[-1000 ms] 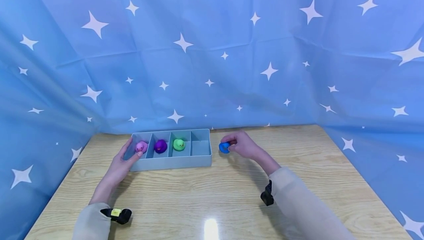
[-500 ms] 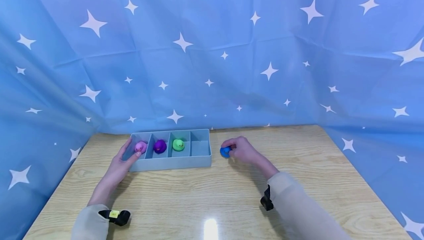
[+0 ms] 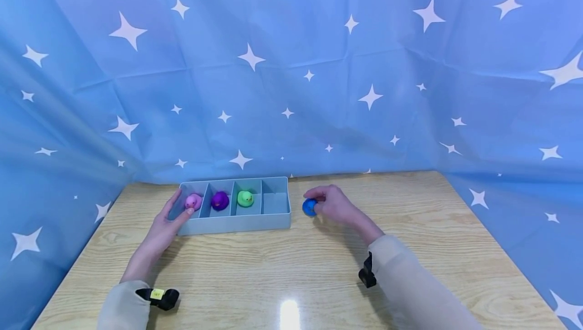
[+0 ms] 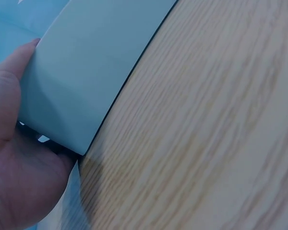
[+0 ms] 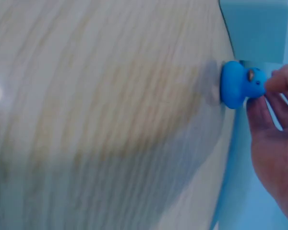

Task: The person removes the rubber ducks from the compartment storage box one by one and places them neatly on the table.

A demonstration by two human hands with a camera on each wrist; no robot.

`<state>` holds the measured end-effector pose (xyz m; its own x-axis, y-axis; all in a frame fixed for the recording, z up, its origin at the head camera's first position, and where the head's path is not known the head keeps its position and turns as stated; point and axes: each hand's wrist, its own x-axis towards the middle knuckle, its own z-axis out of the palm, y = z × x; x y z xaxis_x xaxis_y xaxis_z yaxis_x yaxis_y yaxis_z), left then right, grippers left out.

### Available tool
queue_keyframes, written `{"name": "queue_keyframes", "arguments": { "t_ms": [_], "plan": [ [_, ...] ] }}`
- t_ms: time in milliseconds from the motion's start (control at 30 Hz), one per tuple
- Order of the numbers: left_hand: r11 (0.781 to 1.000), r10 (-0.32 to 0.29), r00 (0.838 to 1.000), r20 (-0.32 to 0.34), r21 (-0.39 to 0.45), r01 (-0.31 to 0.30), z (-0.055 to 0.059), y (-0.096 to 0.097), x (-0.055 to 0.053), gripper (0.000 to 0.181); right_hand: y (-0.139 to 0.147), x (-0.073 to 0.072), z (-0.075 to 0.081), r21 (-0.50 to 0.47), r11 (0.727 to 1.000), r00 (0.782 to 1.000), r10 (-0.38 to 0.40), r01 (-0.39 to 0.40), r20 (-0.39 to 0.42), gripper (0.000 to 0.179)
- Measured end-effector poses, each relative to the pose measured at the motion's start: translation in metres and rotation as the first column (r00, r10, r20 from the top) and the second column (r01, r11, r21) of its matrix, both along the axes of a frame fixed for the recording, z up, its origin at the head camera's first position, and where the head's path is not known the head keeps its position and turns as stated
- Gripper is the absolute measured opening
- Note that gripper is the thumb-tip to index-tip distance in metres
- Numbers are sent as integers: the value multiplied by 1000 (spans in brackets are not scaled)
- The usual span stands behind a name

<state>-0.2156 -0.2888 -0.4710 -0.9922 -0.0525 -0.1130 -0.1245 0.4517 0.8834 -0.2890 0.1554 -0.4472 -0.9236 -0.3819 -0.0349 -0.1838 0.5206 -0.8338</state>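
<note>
A grey-blue divided box (image 3: 234,224) stands on the table in the head view. Its compartments hold a pink rubber duck (image 3: 193,202), a purple one (image 3: 220,201) and a light green one (image 3: 245,199), left to right; the rightmost compartment is bare. My left hand (image 3: 160,229) grips the box's left end, thumb over the front rim. Right of the box, my right hand (image 3: 334,206) pinches a blue rubber duck (image 5: 234,85) by its head, the duck's base down at the tabletop. From the right wrist, the thumb tip shows against the duck's head, with fingers behind it.
The wood-grain table (image 3: 255,279) has a bright light reflection near its front. A blue star-patterned cloth (image 3: 291,92) hangs close behind the table and along both sides. Black cameras are strapped to both wrists.
The blue duck has come slightly down and toward me, with my right hand lowering along with it. My left hand and the box have stayed in place.
</note>
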Motion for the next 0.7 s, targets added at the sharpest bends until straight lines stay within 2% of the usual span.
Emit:
{"name": "queue_keyframes", "arguments": {
  "t_ms": [133, 333, 533, 700],
  "plan": [
    [1000, 1, 1000, -3, 12, -1, 0, -1, 2, 88, -3, -3, 10, -72, 996, 998, -49, 46, -41, 38],
    [1000, 5, 1000, 2, 20, -5, 1, -1, 1, 88, -16, -8, 27, -175, 984, 993, -42, 23, -107, 33],
    [999, 4, 1000, 6, 38, -4, 1, 1, 1, 87, -41, -7, 39, -232, 969, 992, 58, -83, -115, 32],
    [999, -1, 1000, 6, 41, 1, -2, 0, -1, 85, -64, -6, 44, -218, 960, 980, 151, -177, -132, 34]
  ]
}}
